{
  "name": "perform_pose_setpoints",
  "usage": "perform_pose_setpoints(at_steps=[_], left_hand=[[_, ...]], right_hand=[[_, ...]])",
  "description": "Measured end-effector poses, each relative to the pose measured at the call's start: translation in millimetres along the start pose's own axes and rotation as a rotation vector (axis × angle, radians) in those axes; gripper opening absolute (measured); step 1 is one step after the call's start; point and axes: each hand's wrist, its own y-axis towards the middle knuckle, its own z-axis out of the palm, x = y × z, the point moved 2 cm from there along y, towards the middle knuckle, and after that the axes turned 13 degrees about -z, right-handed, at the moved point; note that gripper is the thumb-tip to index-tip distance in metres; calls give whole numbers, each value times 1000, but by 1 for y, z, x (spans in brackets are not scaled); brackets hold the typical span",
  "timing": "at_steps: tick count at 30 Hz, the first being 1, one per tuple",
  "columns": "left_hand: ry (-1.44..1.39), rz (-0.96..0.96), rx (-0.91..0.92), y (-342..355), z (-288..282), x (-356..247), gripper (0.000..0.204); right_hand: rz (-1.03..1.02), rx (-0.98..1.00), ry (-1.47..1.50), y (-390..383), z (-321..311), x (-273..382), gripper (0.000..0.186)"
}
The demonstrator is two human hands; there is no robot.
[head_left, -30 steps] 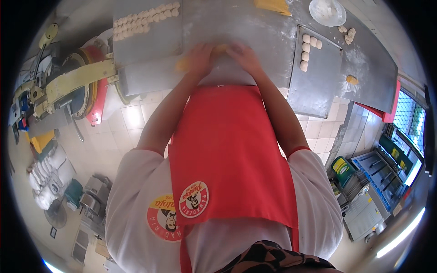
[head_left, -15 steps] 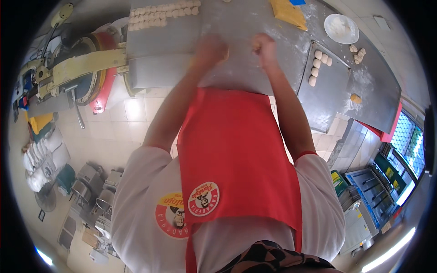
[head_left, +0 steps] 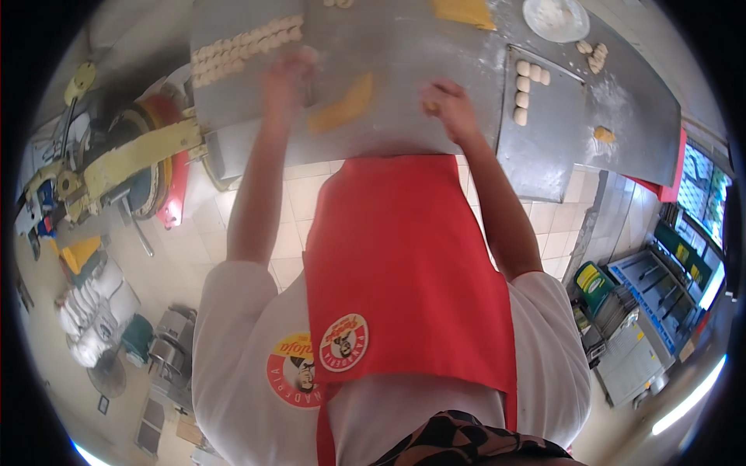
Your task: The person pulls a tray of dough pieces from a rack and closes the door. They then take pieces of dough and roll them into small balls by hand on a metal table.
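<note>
Strip (head_left: 346, 102) of yellow dough lying flat on the table (head_left: 404, 46), upper middle of the frame, slanting from low left to high right, between both hands. Left hand (head_left: 288, 74) at upper left, badly blurred, near the strip's lower end and just below the right-hand end of the white rows (head_left: 249, 49) of dough on their sheet (head_left: 233, 101). Too smeared to tell whether left fingers released, clenched or grasping. Left forearm (head_left: 260, 179) nearly upright in the frame, leaning slightly right toward the wrist, roughly in line with the hand.

Right hand (head_left: 447, 105) right of the strip and well apart from it, above the table. Right fingers curled inward and bunched, pointing toward the left of the frame; a hint of yellow beside the fingertips, but cannot tell whether grasping anything. Right forearm (head_left: 501, 198) slanting up and left from the sleeve, passing just beside the apron (head_left: 404, 256).

At upper right, a tray (head_left: 536, 171) with white balls (head_left: 522, 97) set in a bent line; farther right, a small yellow piece (head_left: 603, 134) on the table. Along the top edge, a yellow sheet (head_left: 465, 12) and a pale bowl (head_left: 556, 19).
</note>
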Motion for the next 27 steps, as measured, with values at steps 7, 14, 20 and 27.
perform_pose_setpoints(at_steps=[7, 14, 20, 27], left_hand=[[-111, -88, 252, -114, 157, -16, 26], [-150, -237, 433, -110, 159, -7, 19], [-225, -109, 602, -114, 159, -13, 24], [-38, -260, 536, -126, 184, -24, 35]], right_hand=[[-326, -65, -380, 0, 54, 61, 36], [-57, -139, 131, 0, 10, 39, 27], [-603, -228, -326, -26, 15, 70, 35], [-798, -51, -606, -20, 0, 52, 42]])
